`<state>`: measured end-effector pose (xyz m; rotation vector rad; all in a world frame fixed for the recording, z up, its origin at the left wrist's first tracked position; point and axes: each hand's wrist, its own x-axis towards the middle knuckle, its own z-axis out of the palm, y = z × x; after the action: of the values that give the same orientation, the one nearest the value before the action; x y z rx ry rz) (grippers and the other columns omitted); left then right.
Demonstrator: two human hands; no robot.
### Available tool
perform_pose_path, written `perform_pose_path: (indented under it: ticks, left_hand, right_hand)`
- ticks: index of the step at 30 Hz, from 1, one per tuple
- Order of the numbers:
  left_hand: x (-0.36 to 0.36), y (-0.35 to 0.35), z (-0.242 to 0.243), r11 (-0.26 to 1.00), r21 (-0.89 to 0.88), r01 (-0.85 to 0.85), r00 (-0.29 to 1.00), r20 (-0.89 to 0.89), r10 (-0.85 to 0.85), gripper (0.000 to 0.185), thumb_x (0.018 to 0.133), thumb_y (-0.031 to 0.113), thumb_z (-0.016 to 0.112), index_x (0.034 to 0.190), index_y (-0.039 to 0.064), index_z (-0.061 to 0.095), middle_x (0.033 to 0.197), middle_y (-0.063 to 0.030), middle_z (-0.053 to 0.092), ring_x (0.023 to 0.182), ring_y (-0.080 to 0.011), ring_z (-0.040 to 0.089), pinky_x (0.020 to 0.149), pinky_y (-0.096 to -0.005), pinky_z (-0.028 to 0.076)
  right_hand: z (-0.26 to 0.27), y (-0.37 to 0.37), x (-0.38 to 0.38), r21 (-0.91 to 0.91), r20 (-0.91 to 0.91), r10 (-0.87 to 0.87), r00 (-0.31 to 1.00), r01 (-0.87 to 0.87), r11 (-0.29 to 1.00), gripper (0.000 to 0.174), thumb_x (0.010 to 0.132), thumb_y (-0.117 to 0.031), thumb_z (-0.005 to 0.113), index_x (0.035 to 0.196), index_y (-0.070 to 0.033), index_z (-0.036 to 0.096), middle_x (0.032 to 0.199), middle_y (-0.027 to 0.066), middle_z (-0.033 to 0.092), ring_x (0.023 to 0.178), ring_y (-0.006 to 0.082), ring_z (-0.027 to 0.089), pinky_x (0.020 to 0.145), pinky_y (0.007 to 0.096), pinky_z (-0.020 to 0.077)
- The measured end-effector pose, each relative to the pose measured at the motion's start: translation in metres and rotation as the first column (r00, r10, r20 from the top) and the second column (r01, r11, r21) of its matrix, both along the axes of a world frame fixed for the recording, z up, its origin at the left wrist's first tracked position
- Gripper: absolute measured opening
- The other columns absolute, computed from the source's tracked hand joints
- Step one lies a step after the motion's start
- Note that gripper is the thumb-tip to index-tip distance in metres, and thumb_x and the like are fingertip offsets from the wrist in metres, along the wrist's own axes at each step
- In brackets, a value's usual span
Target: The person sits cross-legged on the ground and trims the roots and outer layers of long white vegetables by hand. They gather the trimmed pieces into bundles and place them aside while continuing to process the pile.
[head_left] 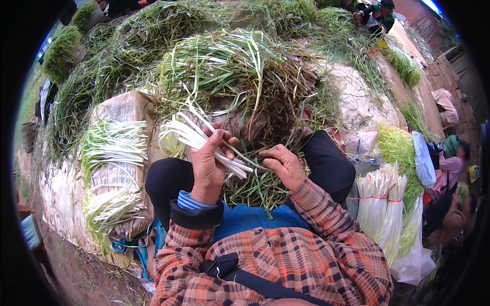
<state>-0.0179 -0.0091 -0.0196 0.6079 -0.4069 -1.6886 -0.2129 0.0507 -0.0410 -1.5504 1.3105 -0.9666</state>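
Observation:
My left hand (212, 162) is closed around a bunch of white leafy-vegetable stalks (195, 137), their pale ends pointing right and down. My right hand (284, 165) has its thumb and forefinger at the tip of one thin stalk (247, 160) that runs out from the left hand; whether they pinch it I cannot tell. Beyond both hands lies a large heap of green stalks with brown, dirty roots (264, 82). Loose green leaves (252, 191) lie between my knees, below the hands.
At left, two piles of stalks, one green and white (115, 141) and one paler (115, 206), lie on a woven sack (122, 103). At right stand tied white bundles (379, 199) beside a light blue plastic bag (423, 160). Other people (379, 17) sit at the upper right and far right.

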Motion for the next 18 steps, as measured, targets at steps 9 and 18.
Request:
perform_pose_path:
  ticks: [9, 18]
  left_hand:
    - [-0.006, 0.004, 0.002, 1.000, 0.016, 0.010, 0.999, 0.031, -0.010, 0.031, 0.082, 0.005, 0.061, 0.108, -0.003, 0.048, 0.084, -0.0139, 0.062, 0.071, -0.0231, 0.063, 0.045, -0.0237, 0.049]
    - [-0.012, 0.001, -0.002, 0.994, 0.094, 0.058, 0.992, 0.109, -0.068, 0.014, 0.084, 0.009, 0.059, 0.093, 0.000, 0.053, 0.058, -0.0036, 0.049, 0.062, -0.0215, 0.061, 0.055, -0.0338, 0.054]
  right_hand:
    - [0.001, 0.008, 0.015, 0.262, 0.331, -0.155, 0.931, 0.067, 0.963, 0.016, 0.084, -0.011, 0.059, 0.092, 0.002, 0.063, 0.067, 0.0001, 0.057, 0.060, 0.0045, 0.052, 0.054, 0.0201, 0.0421]
    - [0.006, -0.158, -0.014, -0.205, -0.419, -0.409, 0.811, 0.354, 0.912, 0.037, 0.083, -0.038, 0.058, 0.086, -0.002, 0.062, 0.072, 0.0126, 0.062, 0.070, 0.0292, 0.060, 0.064, 0.0402, 0.0469]
